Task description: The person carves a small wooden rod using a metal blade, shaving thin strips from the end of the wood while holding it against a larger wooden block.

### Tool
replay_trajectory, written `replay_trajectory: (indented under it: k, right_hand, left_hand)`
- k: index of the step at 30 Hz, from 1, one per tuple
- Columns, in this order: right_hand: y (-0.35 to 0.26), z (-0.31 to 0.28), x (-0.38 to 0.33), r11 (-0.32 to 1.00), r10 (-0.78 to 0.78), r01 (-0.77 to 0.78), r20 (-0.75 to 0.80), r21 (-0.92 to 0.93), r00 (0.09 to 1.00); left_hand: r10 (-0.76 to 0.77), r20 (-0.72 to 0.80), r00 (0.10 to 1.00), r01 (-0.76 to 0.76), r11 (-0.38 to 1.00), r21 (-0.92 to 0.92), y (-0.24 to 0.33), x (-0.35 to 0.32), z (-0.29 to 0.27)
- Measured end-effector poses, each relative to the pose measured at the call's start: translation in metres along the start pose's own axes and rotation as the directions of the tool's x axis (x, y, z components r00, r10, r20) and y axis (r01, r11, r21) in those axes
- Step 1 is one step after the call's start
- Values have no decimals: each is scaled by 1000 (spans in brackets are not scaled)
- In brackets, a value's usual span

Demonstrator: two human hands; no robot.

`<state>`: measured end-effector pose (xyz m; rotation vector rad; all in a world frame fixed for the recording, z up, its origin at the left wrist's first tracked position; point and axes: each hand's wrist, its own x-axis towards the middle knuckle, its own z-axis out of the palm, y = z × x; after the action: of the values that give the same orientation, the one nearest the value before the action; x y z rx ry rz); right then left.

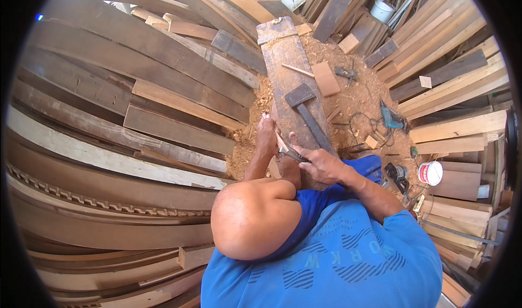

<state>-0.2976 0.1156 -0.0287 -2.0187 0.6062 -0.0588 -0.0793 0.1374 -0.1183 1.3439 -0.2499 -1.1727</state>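
My left hand (pixel 266 135) is closed around a thin, pale piece of wood (pixel 280 142), part of which is hidden by the fingers. Against that wood lies a dark, flat-bladed tool (pixel 292 154), gripped in my right hand (pixel 322 165); the palm hides its handle, so its exact kind is unclear. Both hands are close together over the near part of a worn plank bench (pixel 280 74), beside my raised bare knee. Just beyond them on the bench rests a large dark mallet (pixel 300 96), its handle slanting toward my right hand.
A thin stick (pixel 298 70) and a reddish board (pixel 325 79) lie by the bench. Shavings cover the ground. To the right are a teal power tool (pixel 392 117), a cable and a white bucket (pixel 430 173). Stacked planks (pixel 179 98) crowd both sides.
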Motion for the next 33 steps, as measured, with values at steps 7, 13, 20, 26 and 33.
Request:
replay_trajectory:
  k: [7,13,20,26,33]
  right_hand:
    - [17,-16,5,891,-312,306,-37,336,949]
    - [22,-25,-10,712,-5,-227,328,664,945]
    - [1,-52,-13,991,132,-131,-36,33,991]
    - [9,-23,27,914,186,-129,-114,386,976]
    - [26,-18,42,909,275,-165,-252,384,928]
  left_hand:
    - [143,-3,990,-142,981,132,-12,3,-4]
    - [269,-12,963,-236,866,441,-20,11,-7]
    - [47,-91,995,-41,996,74,-4,-4,3]
    - [251,233,940,-337,795,504,29,-28,43]
    - [-9,466,885,-224,868,443,15,-42,30]
